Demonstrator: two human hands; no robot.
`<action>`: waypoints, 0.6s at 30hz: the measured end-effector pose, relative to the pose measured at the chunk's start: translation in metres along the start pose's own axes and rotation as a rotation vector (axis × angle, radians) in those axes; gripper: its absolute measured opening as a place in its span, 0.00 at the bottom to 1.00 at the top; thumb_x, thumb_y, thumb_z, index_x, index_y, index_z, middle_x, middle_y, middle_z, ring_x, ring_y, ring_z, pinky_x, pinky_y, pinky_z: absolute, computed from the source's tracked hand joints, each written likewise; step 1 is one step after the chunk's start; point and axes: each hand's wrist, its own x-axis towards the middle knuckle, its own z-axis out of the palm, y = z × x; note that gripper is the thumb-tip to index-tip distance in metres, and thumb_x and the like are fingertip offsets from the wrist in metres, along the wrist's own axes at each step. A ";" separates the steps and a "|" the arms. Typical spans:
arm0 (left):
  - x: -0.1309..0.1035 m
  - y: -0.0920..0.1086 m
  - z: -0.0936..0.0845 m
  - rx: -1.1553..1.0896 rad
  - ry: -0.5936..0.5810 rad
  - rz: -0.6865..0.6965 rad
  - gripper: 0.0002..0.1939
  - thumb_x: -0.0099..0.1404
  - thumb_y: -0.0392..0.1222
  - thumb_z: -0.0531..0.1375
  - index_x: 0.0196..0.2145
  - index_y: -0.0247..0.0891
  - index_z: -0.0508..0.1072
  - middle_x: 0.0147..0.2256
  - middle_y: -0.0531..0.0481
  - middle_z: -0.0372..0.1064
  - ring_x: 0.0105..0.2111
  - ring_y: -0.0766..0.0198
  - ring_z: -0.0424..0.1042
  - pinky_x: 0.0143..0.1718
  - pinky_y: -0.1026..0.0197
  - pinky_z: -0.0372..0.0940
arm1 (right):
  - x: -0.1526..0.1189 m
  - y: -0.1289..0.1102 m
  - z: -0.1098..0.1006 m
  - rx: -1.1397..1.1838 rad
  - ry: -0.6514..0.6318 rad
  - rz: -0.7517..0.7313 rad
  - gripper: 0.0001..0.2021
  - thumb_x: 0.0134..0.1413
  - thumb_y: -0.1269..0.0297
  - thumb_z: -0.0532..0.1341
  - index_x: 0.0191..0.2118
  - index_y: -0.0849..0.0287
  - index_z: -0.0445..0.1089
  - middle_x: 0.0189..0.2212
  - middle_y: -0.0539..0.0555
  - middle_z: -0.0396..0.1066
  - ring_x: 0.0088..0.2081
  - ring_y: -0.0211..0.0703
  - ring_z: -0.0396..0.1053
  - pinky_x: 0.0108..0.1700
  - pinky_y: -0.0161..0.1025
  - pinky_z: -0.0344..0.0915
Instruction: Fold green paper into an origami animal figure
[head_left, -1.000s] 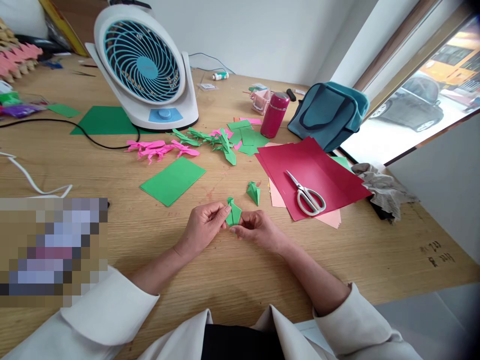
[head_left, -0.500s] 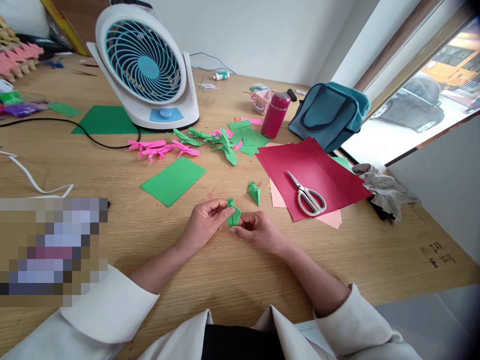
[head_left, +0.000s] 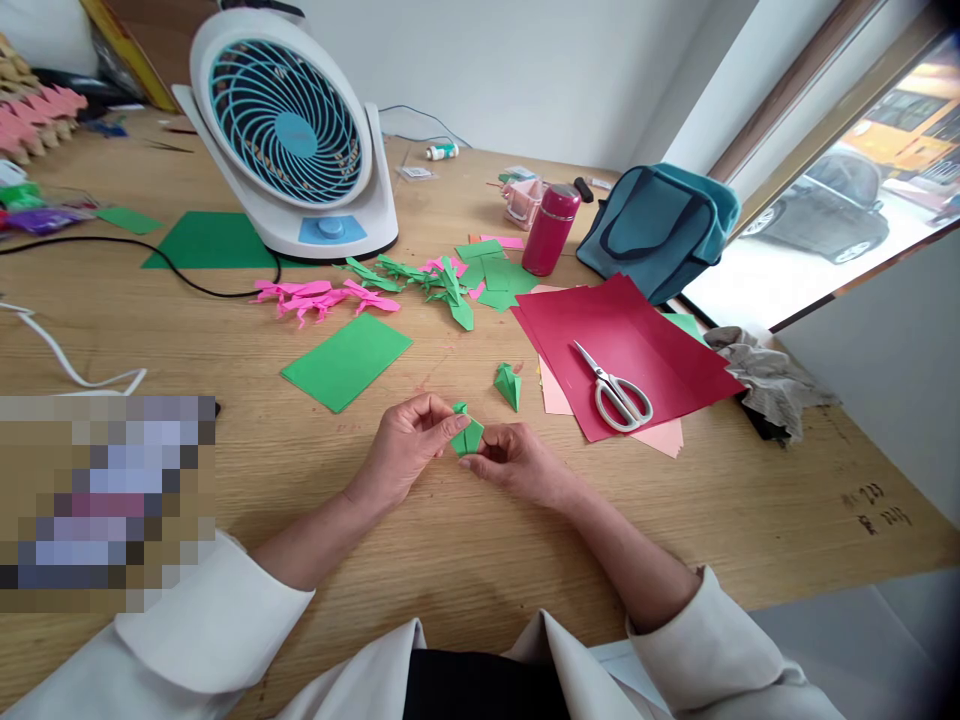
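Observation:
Between my hands is a small piece of folded green paper (head_left: pixel 469 437), held just above the wooden table. My left hand (head_left: pixel 410 440) pinches its left side between thumb and fingers. At its right edge my right hand (head_left: pixel 520 462) is closed, thumb and curled forefinger gripping the paper. Part of the folds is covered by my fingers. Just beyond my right hand lies another folded green paper piece (head_left: pixel 508 386), pointed at its near end. A flat green paper sheet (head_left: pixel 346 362) rests beyond my left hand.
White-handled scissors (head_left: pixel 616 390) lie on red paper sheets (head_left: pixel 675 370) at the right. Pink folded paper figures (head_left: pixel 311 298) and green ones (head_left: pixel 450 290) sit farther back. Behind them stand a fan (head_left: pixel 300 140), a red bottle (head_left: pixel 553 230) and a teal bag (head_left: pixel 660 230).
The folded paper's top has tipped slightly lower between my fingers, and my left hand has shifted very slightly. My right hand stays nearly in place.

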 end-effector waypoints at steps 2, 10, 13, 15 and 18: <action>0.000 0.001 0.000 0.013 -0.005 -0.003 0.17 0.54 0.47 0.71 0.21 0.35 0.69 0.19 0.59 0.61 0.18 0.74 0.58 0.22 0.67 0.54 | 0.000 0.001 0.000 0.001 -0.010 0.014 0.16 0.54 0.57 0.64 0.23 0.59 0.60 0.18 0.43 0.53 0.21 0.30 0.49 0.23 0.33 0.46; -0.001 0.003 0.000 0.065 -0.054 0.001 0.13 0.55 0.47 0.69 0.24 0.35 0.73 0.22 0.55 0.66 0.21 0.71 0.61 0.24 0.66 0.58 | -0.001 -0.003 0.000 0.000 -0.036 -0.003 0.16 0.55 0.58 0.62 0.22 0.58 0.59 0.18 0.44 0.54 0.21 0.31 0.50 0.23 0.33 0.46; -0.002 0.003 0.000 0.059 -0.049 0.002 0.12 0.55 0.47 0.69 0.25 0.35 0.76 0.23 0.54 0.69 0.22 0.70 0.62 0.25 0.65 0.59 | -0.001 -0.005 0.000 -0.038 -0.045 -0.006 0.14 0.56 0.60 0.61 0.23 0.59 0.60 0.18 0.44 0.55 0.21 0.30 0.51 0.23 0.33 0.46; -0.002 0.003 0.001 0.040 -0.030 -0.003 0.12 0.54 0.47 0.70 0.25 0.35 0.77 0.24 0.53 0.71 0.23 0.69 0.63 0.27 0.65 0.60 | -0.001 -0.006 0.000 -0.055 -0.054 -0.016 0.13 0.57 0.61 0.60 0.24 0.59 0.61 0.19 0.44 0.54 0.21 0.30 0.50 0.24 0.34 0.46; -0.003 0.003 0.002 0.029 0.000 -0.008 0.11 0.52 0.45 0.70 0.24 0.36 0.77 0.23 0.53 0.72 0.25 0.69 0.66 0.29 0.65 0.62 | -0.001 -0.004 0.000 -0.056 -0.058 -0.033 0.14 0.58 0.61 0.59 0.24 0.59 0.58 0.19 0.43 0.52 0.21 0.30 0.49 0.24 0.34 0.45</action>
